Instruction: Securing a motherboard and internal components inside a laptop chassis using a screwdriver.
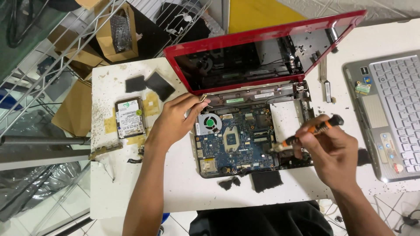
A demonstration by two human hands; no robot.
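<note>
Lying face up inside the opened base of the red laptop [262,48], the blue motherboard [238,140] is taken as the landmark for everything here. A screwdriver [306,133] with a black and orange handle is gripped in the right hand [326,150], whose fingers are closed firmly around it. Its long axis is slanted from the handle end, up and to the right of the board, down to the tip at the board's right edge, which appears to be touched. The right hand is held just to the right of the board, the forearm rising from below. The left hand [173,120] is rested at the board's upper left corner, beside the cooling fan [209,123]; its fingers are curled and pinched at the laptop's left hinge area, though whether something small is held there cannot be told. The right hand's tool is nearer the board's surface. A bare hard drive [130,117] is lying well to the left of the board, and a silver laptop [389,113] well to the right.
</note>
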